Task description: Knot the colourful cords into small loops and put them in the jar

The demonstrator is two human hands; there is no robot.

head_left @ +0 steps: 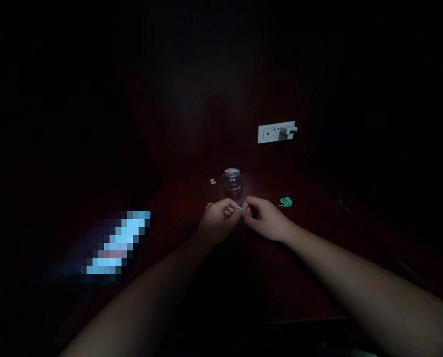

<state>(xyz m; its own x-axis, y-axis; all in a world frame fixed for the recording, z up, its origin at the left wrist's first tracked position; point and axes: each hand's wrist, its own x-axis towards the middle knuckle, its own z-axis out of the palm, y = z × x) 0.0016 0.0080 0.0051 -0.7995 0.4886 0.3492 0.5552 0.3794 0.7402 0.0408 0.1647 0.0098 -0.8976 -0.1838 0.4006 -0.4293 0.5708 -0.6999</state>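
Note:
My left hand (221,218) is closed in a pinch on a small pale green loop (240,209), perhaps a hair tie. My right hand (263,218) meets it from the other side, its thumb and forefinger pinched at the loop's right end. The fingertips partly cover the loop. Just behind my hands stands a clear jar (232,181) with a patterned lid. A small heap of green loops or cords (286,202) lies to the right. Something small and yellow (209,205) shows partly behind my left hand.
Small yellow and pale rings (213,181) lie left of the jar. A bright, pixelated screen (121,243) is on the left. A wall socket (276,132) holds a white plug, with a dark cable (348,210) running down the right. The dark red table (299,277) is dimly lit.

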